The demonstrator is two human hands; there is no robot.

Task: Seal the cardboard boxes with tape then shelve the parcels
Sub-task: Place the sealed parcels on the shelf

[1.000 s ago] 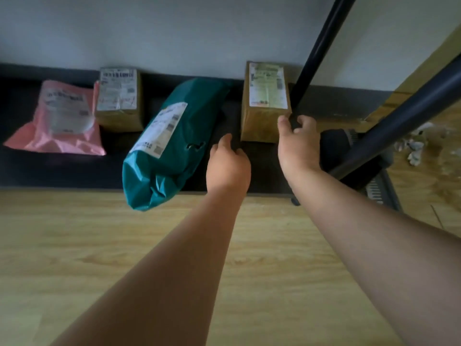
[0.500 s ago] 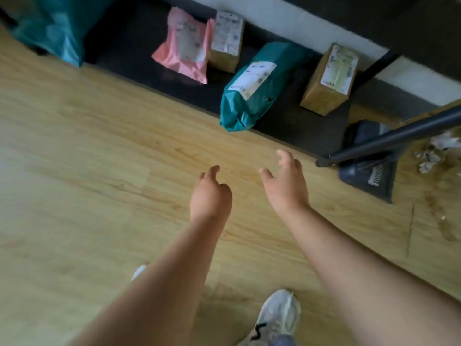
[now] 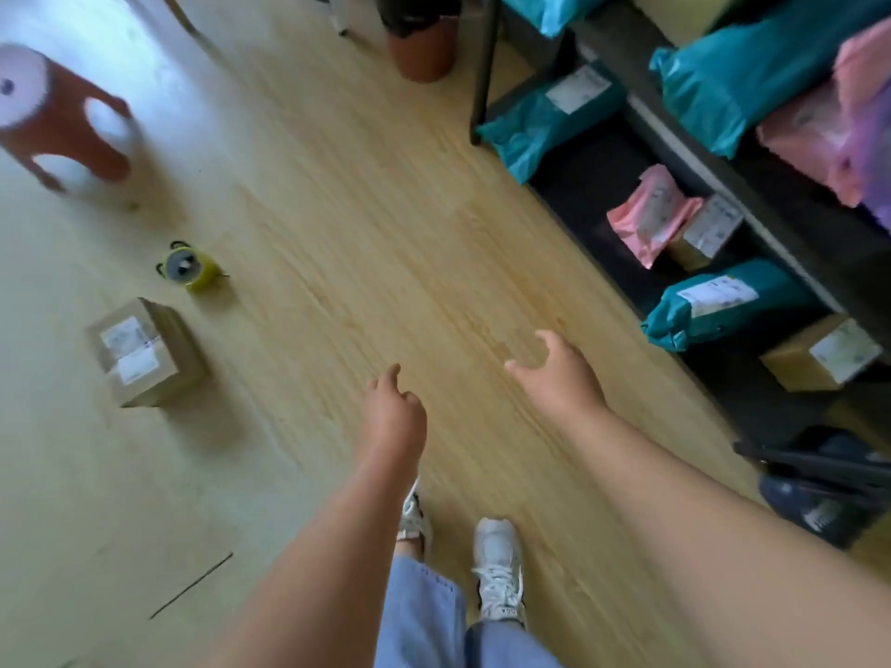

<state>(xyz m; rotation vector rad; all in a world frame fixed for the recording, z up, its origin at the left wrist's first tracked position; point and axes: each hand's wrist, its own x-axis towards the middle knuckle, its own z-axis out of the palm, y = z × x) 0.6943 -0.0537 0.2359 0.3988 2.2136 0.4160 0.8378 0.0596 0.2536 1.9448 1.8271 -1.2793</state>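
I'm between parcels: my left grip (image 3: 393,412) and right grip (image 3: 559,378) hang loose, fingers spread, holding nothing. A cardboard box (image 3: 144,351) sits on the floor (image 3: 313,209) to my left, near the tape roll (image 3: 185,267). I judge reaching both comes next.

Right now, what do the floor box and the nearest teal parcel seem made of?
Floor box: brown cardboard, matte, flat faces with sharp folded edges. Teal parcel: probably plastic mailer film, faint sheen, soft crumpled creases.
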